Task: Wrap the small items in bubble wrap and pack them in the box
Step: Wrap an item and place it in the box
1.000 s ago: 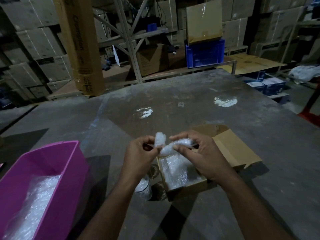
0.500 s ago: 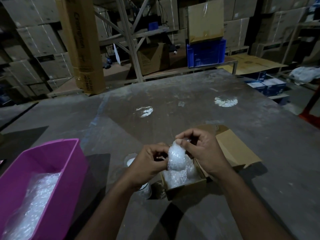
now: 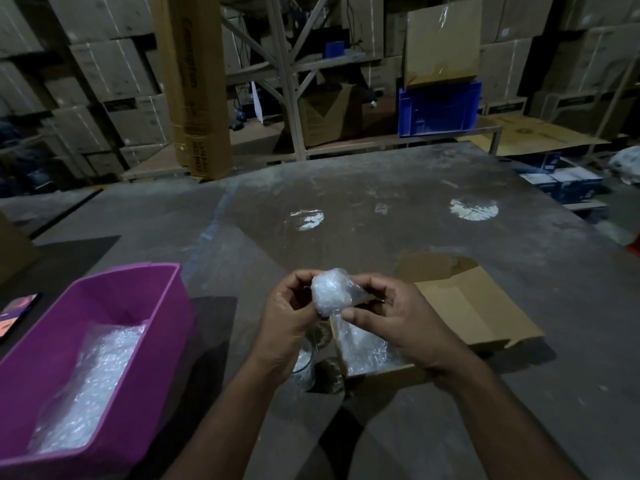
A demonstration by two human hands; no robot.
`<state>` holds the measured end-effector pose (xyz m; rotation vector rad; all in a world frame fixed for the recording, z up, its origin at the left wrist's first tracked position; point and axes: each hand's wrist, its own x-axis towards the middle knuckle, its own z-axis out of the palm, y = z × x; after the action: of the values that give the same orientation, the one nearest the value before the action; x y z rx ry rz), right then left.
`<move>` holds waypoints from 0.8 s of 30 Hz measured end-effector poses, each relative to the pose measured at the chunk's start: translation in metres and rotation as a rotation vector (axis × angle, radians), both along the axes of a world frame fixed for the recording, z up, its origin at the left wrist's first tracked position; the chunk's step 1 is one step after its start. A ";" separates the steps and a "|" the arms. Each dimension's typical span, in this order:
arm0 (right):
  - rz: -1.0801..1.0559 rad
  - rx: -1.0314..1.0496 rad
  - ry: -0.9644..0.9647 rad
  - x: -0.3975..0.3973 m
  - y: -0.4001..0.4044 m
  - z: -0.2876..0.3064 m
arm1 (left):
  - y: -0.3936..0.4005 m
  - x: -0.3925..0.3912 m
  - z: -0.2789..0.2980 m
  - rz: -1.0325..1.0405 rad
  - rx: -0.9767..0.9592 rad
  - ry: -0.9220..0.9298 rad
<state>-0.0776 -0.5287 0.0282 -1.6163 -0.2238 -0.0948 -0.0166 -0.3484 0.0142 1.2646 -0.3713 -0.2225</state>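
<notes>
A small bundle of bubble wrap (image 3: 330,292) is held between both hands just above the open cardboard box (image 3: 464,306). My left hand (image 3: 289,318) grips the bundle from the left with curled fingers. My right hand (image 3: 398,318) pinches its right side and a loose tail of wrap that hangs down. More bubble wrap (image 3: 363,351) lies inside the box. The item inside the bundle is hidden.
A pink bin (image 3: 114,299) holding bubble wrap stands at the left. A clear glass (image 3: 304,370) stands beside the box under my left hand. A phone (image 3: 17,311) lies at the far left edge. Stacked cartons, a blue crate (image 3: 438,110) and shelving stand behind the grey table (image 3: 381,188).
The loose wrap has been gathered into a tighter ball between both hands, which stay above the box. The view has tilted slightly down and left.
</notes>
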 end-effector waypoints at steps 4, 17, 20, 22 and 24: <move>-0.056 -0.103 -0.059 0.002 0.013 -0.003 | 0.005 -0.007 -0.003 0.064 0.008 0.012; -0.039 -0.389 -0.116 0.021 0.046 -0.006 | 0.074 -0.005 -0.002 0.082 0.229 -0.015; -0.055 -0.734 -0.125 0.026 0.058 -0.016 | 0.087 -0.002 -0.014 0.213 0.301 -0.028; -0.077 -0.865 -0.113 0.028 0.066 -0.025 | 0.091 -0.002 -0.021 0.223 0.354 -0.025; -0.115 -0.928 -0.066 0.026 0.072 -0.032 | 0.093 -0.003 -0.028 0.198 0.417 -0.019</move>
<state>-0.0517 -0.4563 -0.0037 -2.5537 -0.2405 -0.1442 -0.0195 -0.2554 -0.0142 1.7046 -0.2182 -0.1219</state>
